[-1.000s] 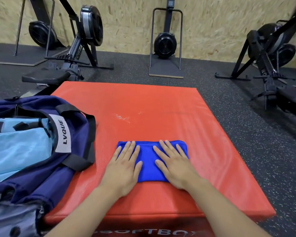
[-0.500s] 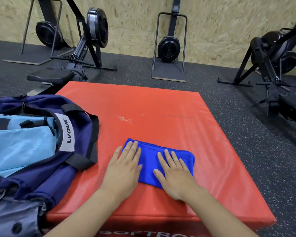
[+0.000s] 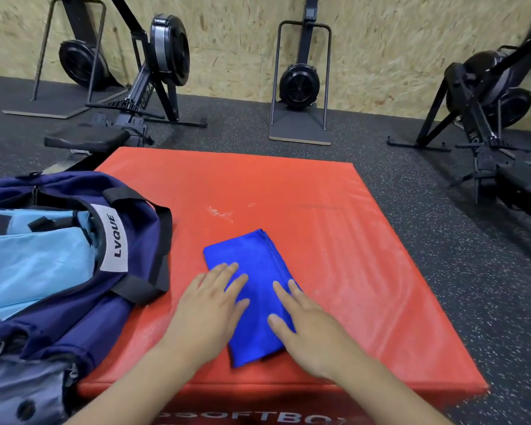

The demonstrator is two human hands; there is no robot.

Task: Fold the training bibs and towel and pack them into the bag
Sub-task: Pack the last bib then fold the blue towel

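Towel has turned since a second ago: it lay crosswise with long edge toward the person, now it sits rotated, long axis running away and slightly left, near corner close to the front edge of the red foam box. Still a compact folded rectangle, so folding looks done; the turn probably lines it up for one more fold or for sliding left into the bag. Judgement only.

Left to right: bag sits open on the left edge of the box, light blue fabric inside, likely bibs already packed, can't confirm. Well clear of the towel.

Left hand: flat, fingers spread, fingertips on the towel's left edge, palm on the red box. Not gripping.

Right hand: flat, fingers straight and slightly apart, pressing the towel's right side, heel off onto the box. Not gripping either.

Both hands bracket the towel, nothing lifted.
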